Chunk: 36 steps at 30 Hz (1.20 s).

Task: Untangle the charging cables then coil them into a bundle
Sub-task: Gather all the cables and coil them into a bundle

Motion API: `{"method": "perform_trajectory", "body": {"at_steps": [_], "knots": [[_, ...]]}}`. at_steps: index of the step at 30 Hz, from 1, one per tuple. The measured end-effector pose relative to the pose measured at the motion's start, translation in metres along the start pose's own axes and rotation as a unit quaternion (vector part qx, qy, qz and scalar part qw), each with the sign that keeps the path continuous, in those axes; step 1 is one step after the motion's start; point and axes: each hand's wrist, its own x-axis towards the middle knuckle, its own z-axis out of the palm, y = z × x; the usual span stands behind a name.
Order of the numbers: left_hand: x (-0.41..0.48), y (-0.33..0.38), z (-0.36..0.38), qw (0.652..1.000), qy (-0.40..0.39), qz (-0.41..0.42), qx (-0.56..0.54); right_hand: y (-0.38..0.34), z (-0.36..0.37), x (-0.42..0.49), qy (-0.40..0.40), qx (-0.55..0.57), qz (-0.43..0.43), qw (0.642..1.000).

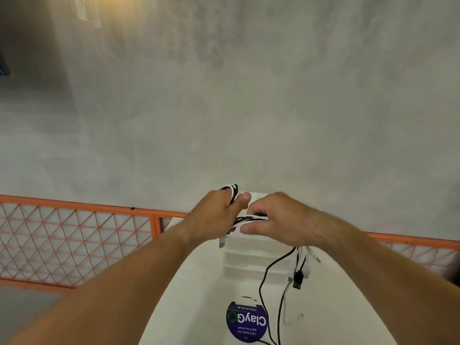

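Observation:
A bunch of black and white charging cables [251,218] runs between both hands above a white table [199,295]. My left hand [216,215] grips one end, with loops sticking out above its fingers. My right hand [281,217] is closed on the strands right beside it. Below the right hand the loose ends [297,275] hang down with black and white plugs. One black strand [261,285] trails down onto the table. A grey plug hangs under the left hand.
A white stacked box [246,260] stands on the table beneath the hands. A round purple sticker [246,321] lies near the table's front. An orange mesh railing [74,235] runs left and right behind the table, before a grey wall.

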Motion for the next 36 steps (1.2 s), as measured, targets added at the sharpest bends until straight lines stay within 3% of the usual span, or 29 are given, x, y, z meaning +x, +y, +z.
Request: {"method": "perform_trajectory", "body": {"at_steps": [10, 16, 19, 22, 24, 26, 30, 33, 36], "knots": [[-0.012, 0.019, -0.005, 0.969, -0.177, -0.053, -0.166, 0.006, -0.044, 0.005, 0.003, 0.067, 0.005, 0.998], [-0.011, 0.020, -0.013, 0.935, -0.211, -0.087, -0.271, 0.012, -0.036, 0.001, 0.044, 0.240, 0.010, 0.970], [-0.010, 0.020, -0.014, 0.921, -0.203, -0.081, -0.323, 0.010, -0.013, 0.001, 0.050, 0.371, 0.014, 0.927], [-0.007, 0.020, -0.016, 0.901, -0.184, -0.069, -0.388, -0.002, 0.013, 0.003, 0.083, 0.532, 0.012, 0.842], [-0.005, 0.021, -0.017, 0.886, -0.169, -0.066, -0.427, -0.013, 0.026, 0.006, 0.134, 0.574, 0.001, 0.808], [-0.003, 0.023, -0.017, 0.861, -0.154, -0.075, -0.479, -0.022, 0.037, 0.010, 0.191, 0.570, -0.001, 0.799], [0.000, 0.020, -0.014, 0.833, -0.124, -0.079, -0.533, -0.027, 0.043, 0.015, 0.279, 0.491, 0.002, 0.826], [0.002, 0.018, -0.011, 0.847, -0.103, -0.093, -0.513, -0.026, 0.039, 0.016, 0.294, 0.472, 0.011, 0.831], [0.003, 0.014, -0.011, 0.883, -0.064, -0.104, -0.453, -0.020, 0.036, 0.018, 0.329, 0.405, 0.030, 0.853]]}}
